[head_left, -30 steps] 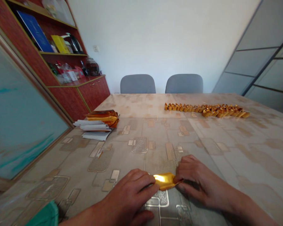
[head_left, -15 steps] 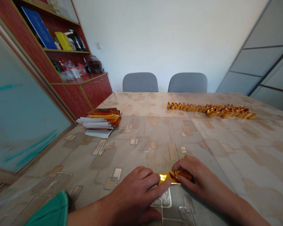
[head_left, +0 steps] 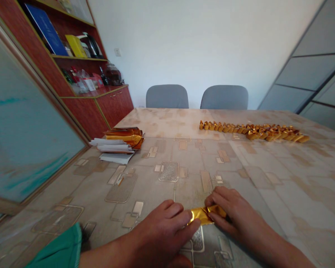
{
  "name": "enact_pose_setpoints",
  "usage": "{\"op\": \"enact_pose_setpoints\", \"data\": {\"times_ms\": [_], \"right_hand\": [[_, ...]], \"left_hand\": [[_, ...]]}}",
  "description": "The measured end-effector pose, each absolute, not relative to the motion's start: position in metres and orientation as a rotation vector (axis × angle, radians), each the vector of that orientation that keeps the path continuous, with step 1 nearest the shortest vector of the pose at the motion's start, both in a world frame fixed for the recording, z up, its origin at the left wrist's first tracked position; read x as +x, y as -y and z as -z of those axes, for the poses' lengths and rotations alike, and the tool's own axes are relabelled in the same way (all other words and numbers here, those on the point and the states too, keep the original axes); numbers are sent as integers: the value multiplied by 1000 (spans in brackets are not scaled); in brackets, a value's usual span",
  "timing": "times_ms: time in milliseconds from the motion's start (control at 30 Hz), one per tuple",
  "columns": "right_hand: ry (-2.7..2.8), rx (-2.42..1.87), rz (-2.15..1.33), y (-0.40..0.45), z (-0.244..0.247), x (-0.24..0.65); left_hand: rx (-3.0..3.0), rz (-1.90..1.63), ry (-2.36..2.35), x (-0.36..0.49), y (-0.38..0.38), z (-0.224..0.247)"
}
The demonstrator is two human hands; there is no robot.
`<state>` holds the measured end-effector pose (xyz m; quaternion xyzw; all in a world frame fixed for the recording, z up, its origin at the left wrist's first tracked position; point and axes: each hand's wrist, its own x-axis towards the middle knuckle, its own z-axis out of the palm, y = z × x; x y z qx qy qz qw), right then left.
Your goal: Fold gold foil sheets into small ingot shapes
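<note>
Between my two hands, close above the near part of the table, is a strip of folded gold foil paper [head_left: 201, 216]. My left hand [head_left: 167, 227] pinches its left end between thumb and fingers. Its right end is in the closed fingers of my right hand [head_left: 231, 208], which hide part of the fold. Shiny creases show along the middle of the strip. At the back right of the table lie rows of folded gold foil pieces [head_left: 279, 133]. A stack of gold foil sheets [head_left: 125, 137] with white paper [head_left: 115, 158] rests at the left.
A patterned cloth [head_left: 145, 171] covers the table. Behind it stand two grey chairs [head_left: 167, 96] against a white wall. A red-brown cabinet [head_left: 111, 106] with shelved items is at the left, beside a glass panel [head_left: 25, 130].
The gold foil strip has tilted slightly, with its flat face now turned more toward me. Both hands keep their hold and have shifted very little.
</note>
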<state>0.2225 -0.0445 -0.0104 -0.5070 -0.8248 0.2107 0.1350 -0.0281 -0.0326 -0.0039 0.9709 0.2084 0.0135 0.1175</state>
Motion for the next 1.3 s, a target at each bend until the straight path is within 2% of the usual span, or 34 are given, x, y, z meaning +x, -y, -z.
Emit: {"op": "enact_pose_setpoints", "data": {"times_ms": [433, 633, 967, 1300], "right_hand": [[2435, -1461, -429, 43, 11, 228], [2363, -1321, 105, 70, 22, 222], [2531, -1362, 138, 102, 49, 246], [2551, -1362, 71, 105, 40, 236]], "left_hand": [[2933, 47, -438, -22, 19, -11], [2931, 15, -418, -24, 16, -5], [3000, -61, -310, -30, 10, -3], [2940, -139, -266, -33, 4, -2]]}}
